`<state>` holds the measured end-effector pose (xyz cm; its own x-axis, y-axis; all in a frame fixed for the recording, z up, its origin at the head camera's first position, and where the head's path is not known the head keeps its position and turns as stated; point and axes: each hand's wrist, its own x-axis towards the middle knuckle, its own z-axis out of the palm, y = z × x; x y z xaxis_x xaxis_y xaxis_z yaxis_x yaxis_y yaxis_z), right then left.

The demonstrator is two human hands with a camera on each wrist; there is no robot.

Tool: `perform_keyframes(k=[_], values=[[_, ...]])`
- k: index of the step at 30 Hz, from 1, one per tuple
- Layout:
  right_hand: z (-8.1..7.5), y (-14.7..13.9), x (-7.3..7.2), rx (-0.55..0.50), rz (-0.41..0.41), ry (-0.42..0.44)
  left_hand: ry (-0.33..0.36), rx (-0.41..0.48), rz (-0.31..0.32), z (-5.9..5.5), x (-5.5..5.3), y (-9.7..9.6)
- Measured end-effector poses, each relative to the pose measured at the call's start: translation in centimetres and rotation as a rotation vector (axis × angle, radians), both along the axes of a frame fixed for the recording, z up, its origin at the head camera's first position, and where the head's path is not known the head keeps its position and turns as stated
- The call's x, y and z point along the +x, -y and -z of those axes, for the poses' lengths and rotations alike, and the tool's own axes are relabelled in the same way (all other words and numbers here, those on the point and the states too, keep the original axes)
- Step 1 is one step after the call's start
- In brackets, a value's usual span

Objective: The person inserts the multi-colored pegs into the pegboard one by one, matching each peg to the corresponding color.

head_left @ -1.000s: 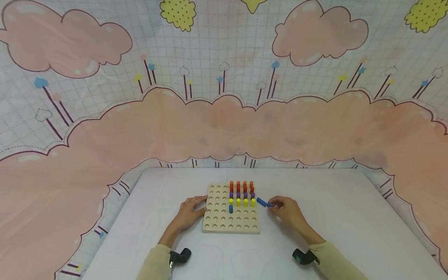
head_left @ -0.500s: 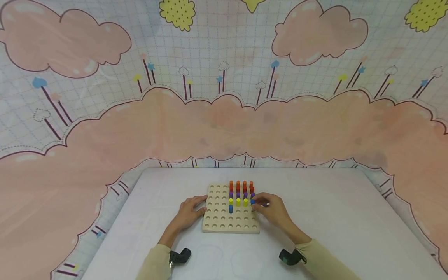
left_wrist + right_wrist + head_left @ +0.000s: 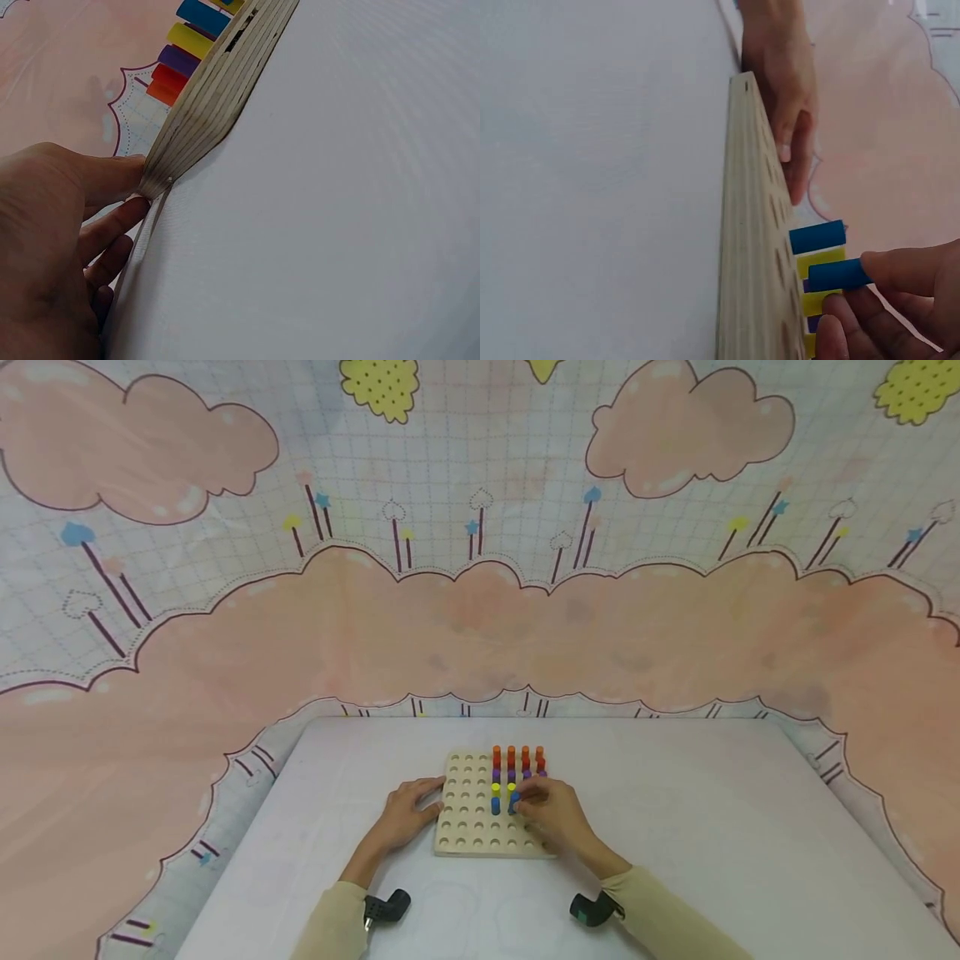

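In the head view a wooden pegboard [image 3: 460, 835] bears rows of orange, red, purple and yellow pegs. A blue peg [image 3: 495, 807] stands in front of the yellow row. My right hand [image 3: 558, 814] pinches a second blue peg [image 3: 513, 803] between thumb and fingers, just right of the standing one. In the right wrist view the lower end of the held blue peg [image 3: 836, 274] shows just off the board's face. My left hand [image 3: 405, 810] touches the board's left edge with thumb and fingertips; in the left wrist view they meet its corner [image 3: 161, 180].
The board lies on a white table [image 3: 667, 777]. A patterned cloth [image 3: 480, 635] with pink clouds hangs behind it. Each wrist carries a black camera, the left camera [image 3: 387, 907] and the right camera [image 3: 592, 910]. My right hand hides some holes and pegs at the board's right side.
My right hand has moved left from beside the board to over it, carrying the blue peg to the right of the standing one. The left hand has stayed at the board's edge.
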<state>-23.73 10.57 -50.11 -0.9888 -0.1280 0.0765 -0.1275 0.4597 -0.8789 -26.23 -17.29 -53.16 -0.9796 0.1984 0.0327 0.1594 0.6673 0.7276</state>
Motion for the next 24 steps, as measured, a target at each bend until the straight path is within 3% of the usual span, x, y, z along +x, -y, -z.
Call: perform_keyframes(k=[24], values=[[0.77, 0.32, 0.41, 0.119, -0.015, -0.065, -0.004, 0.007, -0.019, 0.41, 0.12, 0.00]])
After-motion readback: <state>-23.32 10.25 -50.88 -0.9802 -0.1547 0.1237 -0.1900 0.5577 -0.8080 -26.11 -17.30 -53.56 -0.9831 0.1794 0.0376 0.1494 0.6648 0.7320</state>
